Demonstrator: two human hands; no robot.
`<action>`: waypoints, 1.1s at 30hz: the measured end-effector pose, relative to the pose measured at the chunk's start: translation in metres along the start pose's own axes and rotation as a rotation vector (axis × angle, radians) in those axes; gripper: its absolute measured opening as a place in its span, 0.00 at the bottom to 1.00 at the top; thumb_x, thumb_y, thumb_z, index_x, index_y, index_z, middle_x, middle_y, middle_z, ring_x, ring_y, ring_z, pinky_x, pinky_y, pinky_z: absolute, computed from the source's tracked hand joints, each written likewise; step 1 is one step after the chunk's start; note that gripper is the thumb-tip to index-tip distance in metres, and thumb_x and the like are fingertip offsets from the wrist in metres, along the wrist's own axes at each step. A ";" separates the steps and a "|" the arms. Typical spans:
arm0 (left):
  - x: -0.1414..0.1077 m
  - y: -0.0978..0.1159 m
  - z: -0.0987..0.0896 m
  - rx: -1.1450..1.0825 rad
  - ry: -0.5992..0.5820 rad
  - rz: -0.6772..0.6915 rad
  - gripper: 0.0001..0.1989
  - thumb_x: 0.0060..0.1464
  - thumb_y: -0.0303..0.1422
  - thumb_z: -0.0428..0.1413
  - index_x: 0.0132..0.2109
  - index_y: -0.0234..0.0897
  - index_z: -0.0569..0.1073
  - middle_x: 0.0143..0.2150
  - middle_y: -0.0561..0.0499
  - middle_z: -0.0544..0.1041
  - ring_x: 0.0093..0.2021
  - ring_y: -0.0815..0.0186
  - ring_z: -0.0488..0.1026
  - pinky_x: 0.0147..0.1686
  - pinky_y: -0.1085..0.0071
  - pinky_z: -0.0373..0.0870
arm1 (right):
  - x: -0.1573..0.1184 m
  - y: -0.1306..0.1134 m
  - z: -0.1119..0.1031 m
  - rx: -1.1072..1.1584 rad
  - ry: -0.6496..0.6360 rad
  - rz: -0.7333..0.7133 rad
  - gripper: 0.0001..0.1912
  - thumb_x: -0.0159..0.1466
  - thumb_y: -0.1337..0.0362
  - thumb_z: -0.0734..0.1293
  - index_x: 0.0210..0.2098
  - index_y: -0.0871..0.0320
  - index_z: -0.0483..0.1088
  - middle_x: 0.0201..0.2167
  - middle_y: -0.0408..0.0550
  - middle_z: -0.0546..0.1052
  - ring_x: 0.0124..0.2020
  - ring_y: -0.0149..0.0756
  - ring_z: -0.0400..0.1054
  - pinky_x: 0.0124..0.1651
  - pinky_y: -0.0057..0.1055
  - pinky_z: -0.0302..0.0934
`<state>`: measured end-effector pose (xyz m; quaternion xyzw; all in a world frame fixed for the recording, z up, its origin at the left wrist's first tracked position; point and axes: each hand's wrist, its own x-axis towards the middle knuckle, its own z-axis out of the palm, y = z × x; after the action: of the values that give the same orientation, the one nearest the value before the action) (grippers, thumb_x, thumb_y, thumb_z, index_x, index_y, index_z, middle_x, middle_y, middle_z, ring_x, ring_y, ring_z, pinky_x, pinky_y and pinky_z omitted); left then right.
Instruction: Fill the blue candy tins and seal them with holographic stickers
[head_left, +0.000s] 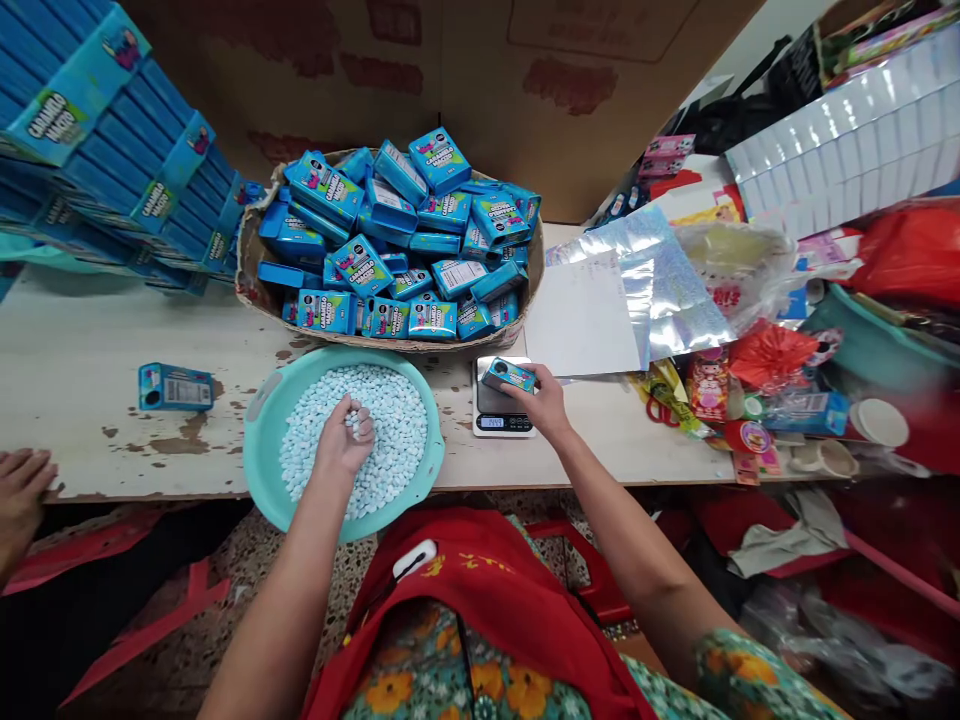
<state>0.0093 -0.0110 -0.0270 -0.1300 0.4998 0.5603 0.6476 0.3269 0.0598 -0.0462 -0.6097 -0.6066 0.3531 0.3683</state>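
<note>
So, closest in is the red apron (465, 620) at 6 o'clock, over a flowery top. Just past it, around 8 o'clock, the round turquoise basin (259, 455) sits on the worn white surface (622, 430), its near rim poking out past the edge. It's loaded with small pale blue candies (397, 425), and the left hand (346, 437) is in there, fingers curled shut on a few of them.

Around 2 o'clock from the basin, the right hand (541, 402) has thumb and fingers clamped on one end of a small blue candy box (510, 375), lying sideways at the digital scale's (504, 402) plate. Can't tell if the box is actually resting on it. Display's lit, btw.

Over at 9 o'clock there's a lone blue carton (175, 388) on its side, plus another person's hand (21, 490) at the edge.

Further back at 12, a cut-down cardboard tray (390, 343) is heaped with jumbled "Caramelo Macizo" boxes (364, 265). White paper (585, 320) and shiny holographic sheets (675, 300) lie at 1 to 2 o'clock, stacked blue display packs (112, 170) tower at 10, and a huge brown carton (450, 60) fills the back.
</note>
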 end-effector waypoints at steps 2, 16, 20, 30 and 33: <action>-0.012 0.000 0.013 -0.037 -0.030 0.021 0.14 0.57 0.36 0.51 0.25 0.37 0.61 0.15 0.59 0.58 0.12 0.76 0.55 0.11 0.80 0.50 | -0.003 -0.028 0.012 -0.019 -0.023 -0.100 0.20 0.53 0.53 0.71 0.41 0.56 0.70 0.38 0.47 0.73 0.42 0.40 0.67 0.46 0.38 0.62; -0.046 -0.008 0.063 0.196 -0.015 0.811 0.19 0.53 0.45 0.54 0.23 0.35 0.64 0.18 0.56 0.67 0.22 0.70 0.71 0.30 0.71 0.69 | -0.053 -0.118 0.107 -0.048 -0.353 -0.342 0.19 0.54 0.54 0.72 0.42 0.55 0.71 0.36 0.48 0.72 0.39 0.42 0.67 0.42 0.37 0.62; -0.046 -0.006 0.059 0.206 -0.068 0.828 0.17 0.55 0.44 0.52 0.26 0.35 0.66 0.20 0.55 0.69 0.23 0.69 0.72 0.31 0.71 0.69 | -0.050 -0.120 0.108 -0.036 -0.357 -0.337 0.19 0.54 0.53 0.71 0.42 0.55 0.71 0.35 0.48 0.72 0.40 0.42 0.67 0.42 0.36 0.62; -0.066 -0.012 0.080 0.277 -0.210 0.831 0.15 0.55 0.44 0.50 0.34 0.36 0.69 0.26 0.50 0.75 0.30 0.63 0.76 0.39 0.63 0.71 | -0.045 -0.114 0.094 0.119 -0.315 -0.229 0.19 0.51 0.56 0.73 0.41 0.53 0.72 0.35 0.45 0.73 0.39 0.39 0.69 0.42 0.34 0.63; -0.068 -0.004 0.079 0.280 -0.128 0.854 0.15 0.55 0.44 0.49 0.34 0.36 0.69 0.27 0.51 0.74 0.30 0.65 0.75 0.39 0.63 0.71 | -0.043 -0.109 0.072 0.152 -0.277 -0.208 0.19 0.52 0.56 0.73 0.41 0.53 0.72 0.35 0.45 0.73 0.38 0.37 0.68 0.42 0.33 0.63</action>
<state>0.0615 0.0051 0.0620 0.2114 0.5385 0.7112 0.3994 0.2114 0.0177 0.0141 -0.4597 -0.6828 0.4386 0.3607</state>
